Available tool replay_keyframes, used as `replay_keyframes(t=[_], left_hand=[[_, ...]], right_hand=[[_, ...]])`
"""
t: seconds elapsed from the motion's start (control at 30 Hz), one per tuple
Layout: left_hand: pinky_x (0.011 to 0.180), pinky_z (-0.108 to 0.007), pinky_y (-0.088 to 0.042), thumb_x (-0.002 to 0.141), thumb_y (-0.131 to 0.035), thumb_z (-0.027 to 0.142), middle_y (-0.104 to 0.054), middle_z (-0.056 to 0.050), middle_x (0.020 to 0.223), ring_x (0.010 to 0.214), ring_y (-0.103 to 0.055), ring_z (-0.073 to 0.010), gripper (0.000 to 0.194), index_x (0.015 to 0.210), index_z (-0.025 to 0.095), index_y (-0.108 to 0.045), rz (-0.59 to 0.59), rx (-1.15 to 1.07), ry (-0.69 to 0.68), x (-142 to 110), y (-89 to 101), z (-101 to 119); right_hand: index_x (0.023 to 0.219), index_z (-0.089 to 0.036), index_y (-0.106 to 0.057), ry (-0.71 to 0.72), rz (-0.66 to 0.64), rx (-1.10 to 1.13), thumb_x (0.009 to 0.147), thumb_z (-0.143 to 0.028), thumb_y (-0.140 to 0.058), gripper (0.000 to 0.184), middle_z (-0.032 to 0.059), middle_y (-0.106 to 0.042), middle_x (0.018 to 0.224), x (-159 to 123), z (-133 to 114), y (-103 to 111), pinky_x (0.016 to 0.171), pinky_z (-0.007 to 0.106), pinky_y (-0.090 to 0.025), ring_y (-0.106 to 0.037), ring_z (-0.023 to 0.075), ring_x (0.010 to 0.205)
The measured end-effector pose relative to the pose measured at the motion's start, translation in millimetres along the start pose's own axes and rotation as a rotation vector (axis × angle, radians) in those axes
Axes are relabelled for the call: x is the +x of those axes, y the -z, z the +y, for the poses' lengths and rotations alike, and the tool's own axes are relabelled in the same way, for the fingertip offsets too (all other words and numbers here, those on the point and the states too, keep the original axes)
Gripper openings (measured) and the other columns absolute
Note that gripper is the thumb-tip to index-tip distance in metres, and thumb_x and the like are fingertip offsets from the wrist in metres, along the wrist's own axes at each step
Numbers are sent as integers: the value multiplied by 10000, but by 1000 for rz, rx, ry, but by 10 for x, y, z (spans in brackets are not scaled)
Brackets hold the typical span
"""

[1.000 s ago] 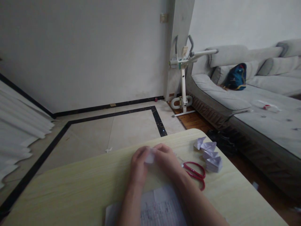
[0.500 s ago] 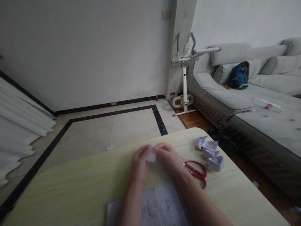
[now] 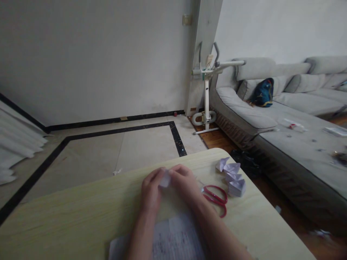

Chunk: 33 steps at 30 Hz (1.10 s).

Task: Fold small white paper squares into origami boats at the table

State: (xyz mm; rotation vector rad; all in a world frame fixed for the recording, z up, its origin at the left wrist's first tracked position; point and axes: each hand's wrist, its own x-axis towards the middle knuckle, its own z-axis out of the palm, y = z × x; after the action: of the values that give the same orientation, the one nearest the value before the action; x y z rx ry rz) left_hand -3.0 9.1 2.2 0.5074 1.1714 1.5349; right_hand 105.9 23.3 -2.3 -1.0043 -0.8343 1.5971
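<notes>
My left hand (image 3: pixel 150 191) and my right hand (image 3: pixel 185 183) meet over the light wooden table (image 3: pixel 67 216), fingers pinched together on a small folded white paper piece (image 3: pixel 165 179) between them. Most of that paper is hidden by my fingers. Red-handled scissors (image 3: pixel 215 198) lie just right of my right hand. Beyond them sits a row of several folded white paper shapes (image 3: pixel 232 176). A written sheet of paper (image 3: pixel 173 240) lies under my forearms at the near edge.
The table's rounded far right corner is near the paper shapes. Past it are a tiled floor with a black border, a white exercise bike (image 3: pixel 206 94), and a grey sofa (image 3: pixel 284 119) with a blue bag (image 3: pixel 262 93).
My hands stay together on the small paper with only slight finger shifts. The camera has swung a little to the right, so everything sits further left in view.
</notes>
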Motion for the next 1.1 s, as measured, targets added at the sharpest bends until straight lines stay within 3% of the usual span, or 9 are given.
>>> replay_keyframes(t=[0.33,0.47,0.63,0.87,1.1], left_hand=[[632,-253,-457,661,-764,327,-705,-45,725,676,-615,-179,215,762,138,-741,-137,184,-70,-39,18,-27],[631,-244,-443,693,-735,353,-687,-24,694,668,-599,-169,209,736,149,-729,-96,283,-135,-45,21,-26],[624,-240,-441,670,-742,334,-680,-13,676,650,-591,-156,187,708,154,-713,-18,218,-148,-27,22,-18],[668,-253,-459,733,-700,359,-711,-42,763,729,-624,-187,226,803,147,-736,-77,346,-183,-16,32,-59],[652,-251,-448,741,-691,370,-699,-39,718,702,-609,-187,221,750,153,-732,-88,423,-221,-20,40,-54]], right_hand=[[600,-190,-543,42,84,75,643,-318,-737,237,-50,-517,509,14,-15,19,492,228,-344,-455,102,493],[642,-187,-563,91,67,-21,681,-353,-731,240,-49,-517,523,20,12,29,496,229,-346,-450,103,496],[670,-186,-577,164,13,-187,735,-356,-697,218,-49,-521,532,-14,16,3,506,233,-357,-461,106,498],[661,-186,-556,139,43,-154,750,-357,-680,229,-51,-508,509,22,68,58,477,220,-326,-444,99,476],[685,-186,-543,132,63,-147,776,-376,-665,243,-57,-493,523,27,69,51,479,217,-327,-429,96,479]])
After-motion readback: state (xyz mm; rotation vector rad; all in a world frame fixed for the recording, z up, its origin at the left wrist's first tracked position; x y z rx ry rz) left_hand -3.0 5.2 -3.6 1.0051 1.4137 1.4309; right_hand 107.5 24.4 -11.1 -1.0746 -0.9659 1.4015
